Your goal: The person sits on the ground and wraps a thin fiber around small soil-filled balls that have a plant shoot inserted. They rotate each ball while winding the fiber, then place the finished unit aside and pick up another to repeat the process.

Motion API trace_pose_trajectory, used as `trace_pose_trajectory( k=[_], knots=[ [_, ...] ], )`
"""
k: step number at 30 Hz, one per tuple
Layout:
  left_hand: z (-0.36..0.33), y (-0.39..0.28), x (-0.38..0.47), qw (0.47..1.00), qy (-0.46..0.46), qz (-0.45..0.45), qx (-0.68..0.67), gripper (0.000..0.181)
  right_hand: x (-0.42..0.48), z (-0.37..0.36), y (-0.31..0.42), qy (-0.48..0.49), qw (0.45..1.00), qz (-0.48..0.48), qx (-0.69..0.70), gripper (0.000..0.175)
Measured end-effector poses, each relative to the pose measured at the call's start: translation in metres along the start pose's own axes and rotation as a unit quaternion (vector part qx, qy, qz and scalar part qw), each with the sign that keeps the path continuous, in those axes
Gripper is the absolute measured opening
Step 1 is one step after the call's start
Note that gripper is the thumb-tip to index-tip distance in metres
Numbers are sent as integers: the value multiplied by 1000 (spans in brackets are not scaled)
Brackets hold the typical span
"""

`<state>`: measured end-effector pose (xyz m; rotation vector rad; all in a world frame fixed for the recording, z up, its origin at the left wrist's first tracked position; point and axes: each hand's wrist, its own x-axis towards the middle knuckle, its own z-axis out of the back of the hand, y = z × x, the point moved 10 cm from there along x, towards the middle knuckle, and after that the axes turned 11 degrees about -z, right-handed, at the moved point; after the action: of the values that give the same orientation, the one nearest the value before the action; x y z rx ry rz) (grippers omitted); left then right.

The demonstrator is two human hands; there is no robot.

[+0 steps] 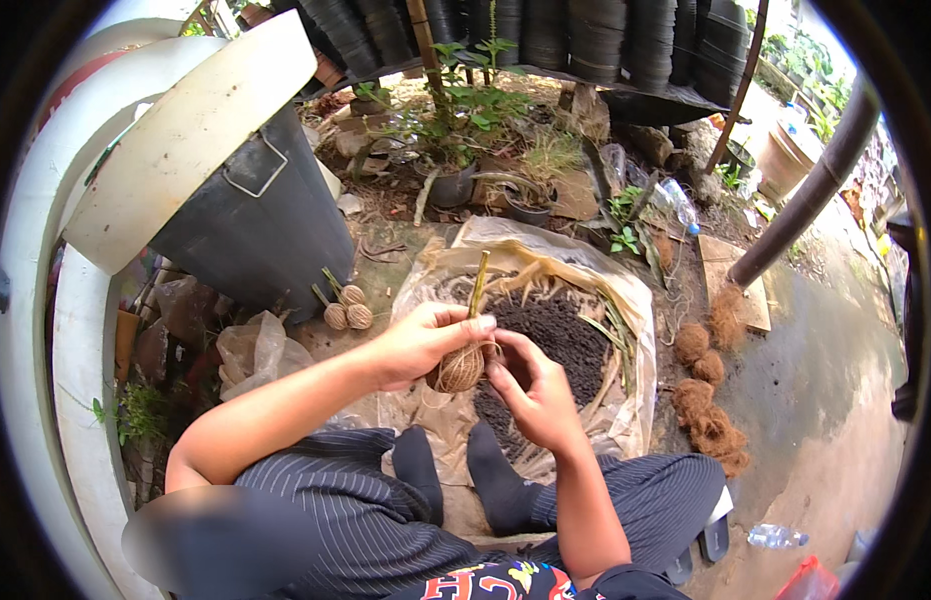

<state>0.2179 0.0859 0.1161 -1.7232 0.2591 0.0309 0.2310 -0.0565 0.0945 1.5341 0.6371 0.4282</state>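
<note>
My left hand (428, 341) grips a twine-wrapped ball (459, 369) near its top, where a green stem cutting (479, 281) sticks up. Right beside it, the fingers of my right hand (536, 394) pinch a loop of the brown twine (494, 346) at the ball's side. Both hands are above a plastic sheet (641, 390) spread on the ground. Dark soil (563, 345) is heaped on the sheet. Several green cuttings (619, 330) lie along its right side.
Finished-looking twine balls (349, 307) with stems sit at left by a black bin (270, 217). Clumps of brown fibre (709, 427) lie on the concrete at right. A bamboo pole (807, 187) slants at right. Potted plants (454, 184) stand beyond the sheet. A plastic bottle (777, 535) lies lower right.
</note>
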Motion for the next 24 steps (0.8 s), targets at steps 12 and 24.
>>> trace_pose_trajectory(
  k=[12, 24],
  knots=[
    [2, 56, -59, 989, -28, 124, -76, 38, -61, -8, 54, 63, 978, 81, -180, 21],
    [-41, -41, -48, 999, 19, -38, 25, 41, -61, -22, 31, 88, 988, 99, 77, 99]
  ],
)
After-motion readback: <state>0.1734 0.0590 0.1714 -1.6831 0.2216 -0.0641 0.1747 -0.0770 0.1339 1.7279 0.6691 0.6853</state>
